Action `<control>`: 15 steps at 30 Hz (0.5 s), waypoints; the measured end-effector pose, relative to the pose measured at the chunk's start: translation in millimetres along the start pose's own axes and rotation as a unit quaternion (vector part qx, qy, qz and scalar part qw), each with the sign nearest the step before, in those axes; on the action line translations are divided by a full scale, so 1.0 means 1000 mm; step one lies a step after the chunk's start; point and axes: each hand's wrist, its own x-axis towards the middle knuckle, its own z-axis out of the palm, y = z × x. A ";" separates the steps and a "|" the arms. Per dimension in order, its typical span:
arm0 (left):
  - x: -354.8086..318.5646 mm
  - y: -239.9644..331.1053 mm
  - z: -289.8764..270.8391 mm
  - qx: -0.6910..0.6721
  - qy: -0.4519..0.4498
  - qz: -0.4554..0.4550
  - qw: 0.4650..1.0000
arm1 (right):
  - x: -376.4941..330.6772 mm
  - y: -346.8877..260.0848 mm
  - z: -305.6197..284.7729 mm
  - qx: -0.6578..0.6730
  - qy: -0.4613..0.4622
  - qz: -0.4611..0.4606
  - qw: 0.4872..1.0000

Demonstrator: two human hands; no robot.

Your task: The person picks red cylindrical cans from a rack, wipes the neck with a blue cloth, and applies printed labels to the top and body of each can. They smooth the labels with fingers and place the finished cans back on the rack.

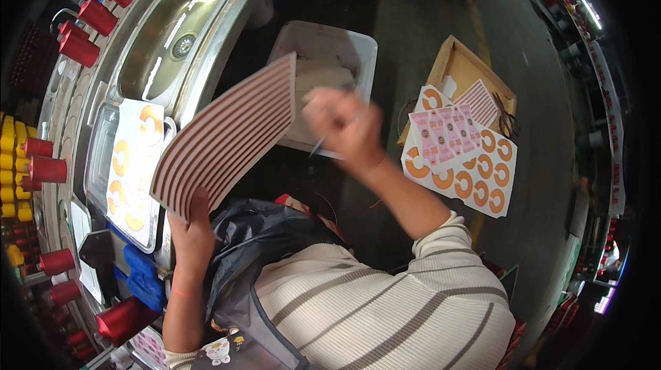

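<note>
My left hand (191,229) grips the lower left corner of a curved sheet with reddish-brown stripes (231,132), thumb laid over its face. The sheet leans up and away to the right. At its right edge is my right hand (344,125), smeared by motion, with fingers curled. A thin pointed tool (317,146) sticks out below those fingers; its exact kind is too blurred to tell. Beyond the hands stands a white plastic tub (370,60) with pale, papery-looking stuff inside, partly covered by the sheet and my right hand.
A steel sink (179,43) lies at the left, with an orange-printed sheet (131,163) on a tray near it. Right, a cardboard box (447,57) holds scissors (508,122), beside orange-ring sheets (492,191) and a pink sheet (441,139). Red cylinders (77,46) line the left.
</note>
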 end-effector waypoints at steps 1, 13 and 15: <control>-0.005 -0.008 -0.006 -0.052 0.014 -0.020 0.998 | 0.017 0.032 -0.020 -0.046 0.054 0.061 0.996; -0.011 -0.036 0.006 -0.032 0.091 -0.100 0.990 | -0.002 0.372 -0.303 -0.483 0.096 0.586 0.644; -0.008 -0.038 0.004 -0.014 0.089 -0.126 0.988 | -0.002 0.387 -0.313 -0.479 0.080 0.602 0.635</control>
